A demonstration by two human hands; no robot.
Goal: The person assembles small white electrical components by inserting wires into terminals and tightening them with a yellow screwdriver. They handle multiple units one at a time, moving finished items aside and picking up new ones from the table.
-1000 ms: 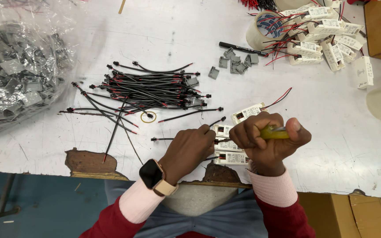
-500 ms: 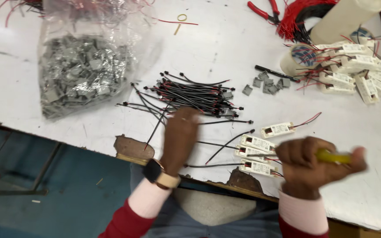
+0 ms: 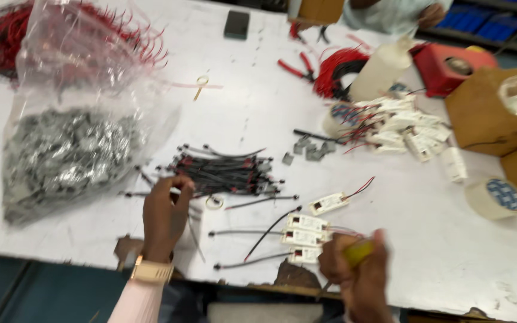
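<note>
Left hand [image 3: 164, 216] pinched black wires [image 3: 222, 174]; right hand [image 3: 357, 274] gripped a yellow tool [image 3: 359, 252] beside white modules [image 3: 304, 238]

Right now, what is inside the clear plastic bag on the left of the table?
The clear plastic bag holds a heap of small grey parts; blur hides their exact kind, and whatever lies under the heap is covered.

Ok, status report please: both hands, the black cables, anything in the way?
Left hand on loose black cables, fingers curled at the bundle's left edge. Right hand closed around yellow-handled tool. Small white modules lie between the hands.
</note>
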